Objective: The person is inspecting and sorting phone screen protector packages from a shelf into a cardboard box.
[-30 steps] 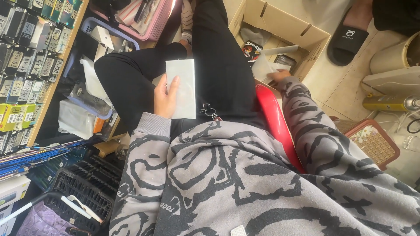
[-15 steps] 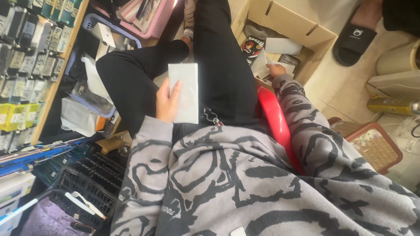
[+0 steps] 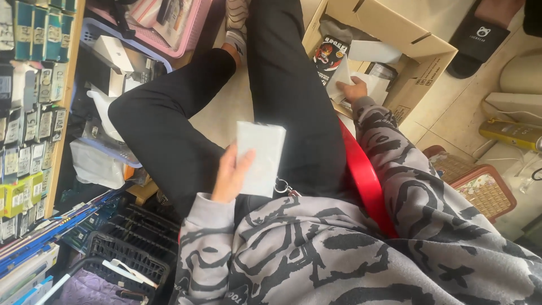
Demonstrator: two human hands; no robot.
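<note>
My left hand (image 3: pixel 230 176) closed around a flat white packet (image 3: pixel 259 158) held over my black-trousered lap, my right hand (image 3: pixel 354 90) reaching into the open cardboard box (image 3: pixel 389 25), fingers resting on white packets (image 3: pixel 361 85) inside, grip unclear

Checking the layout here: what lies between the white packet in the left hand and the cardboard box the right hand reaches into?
In the head view, the person's black-trousered leg lies between the white packet and the cardboard box.

A tiled floor (image 3: pixel 440 127) bears a cardboard box (image 3: pixel 395 34) and woven trays (image 3: pixel 485 189).
</note>
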